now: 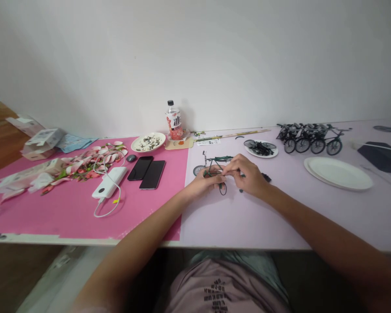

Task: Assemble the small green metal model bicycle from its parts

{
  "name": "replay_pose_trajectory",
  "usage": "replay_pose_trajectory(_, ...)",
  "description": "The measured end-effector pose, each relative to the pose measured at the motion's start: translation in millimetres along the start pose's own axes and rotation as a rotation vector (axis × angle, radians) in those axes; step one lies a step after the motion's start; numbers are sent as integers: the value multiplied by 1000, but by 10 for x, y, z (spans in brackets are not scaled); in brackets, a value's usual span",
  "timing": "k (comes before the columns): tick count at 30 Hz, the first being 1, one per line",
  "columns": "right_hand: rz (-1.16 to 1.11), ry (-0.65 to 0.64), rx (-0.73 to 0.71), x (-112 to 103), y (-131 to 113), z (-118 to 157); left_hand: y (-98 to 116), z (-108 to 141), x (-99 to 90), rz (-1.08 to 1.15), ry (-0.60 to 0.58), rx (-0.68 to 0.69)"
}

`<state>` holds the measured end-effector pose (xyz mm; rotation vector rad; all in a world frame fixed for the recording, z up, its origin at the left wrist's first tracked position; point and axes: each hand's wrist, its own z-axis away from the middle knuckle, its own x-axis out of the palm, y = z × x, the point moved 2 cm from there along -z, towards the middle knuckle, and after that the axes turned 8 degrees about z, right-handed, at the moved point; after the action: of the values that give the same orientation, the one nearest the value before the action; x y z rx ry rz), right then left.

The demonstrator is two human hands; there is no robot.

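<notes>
My left hand (203,183) is closed round the lower part of a small green toy bicycle (210,162). The bicycle's handlebar and its spoked front wheel (198,171) show past the fingers. Fingers of my right hand (248,173) are pinched together against the bicycle, touching my left fingertips; what lies between them is too small and covered to make out. Below the fingertips hangs a thin dark loop (223,189). Small black pieces (266,177) lie partly hidden behind my right hand.
A plate (263,155) of black parts and wheels stands behind, beside several assembled toy bicycles (313,138). White plates (340,173) lie at right. Leftward are phones (152,174), a power bank (109,182), artificial petals (94,161), a bowl (140,148) and a bottle (174,121).
</notes>
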<state>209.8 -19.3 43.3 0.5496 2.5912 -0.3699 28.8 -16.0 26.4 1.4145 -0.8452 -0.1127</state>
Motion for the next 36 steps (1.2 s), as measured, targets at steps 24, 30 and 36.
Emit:
replay_pose_trajectory(24, -33, 14, 197, 7, -30, 5, 2, -14, -26, 29, 39, 39)
replay_pose_trajectory(30, -16, -49, 304, -27, 22, 5, 40, -6, -56, -68, 141, 122)
replay_pose_trajectory(36, 83, -78, 313, 14, 66, 3, 51, 24, -61, -470, 348, 320)
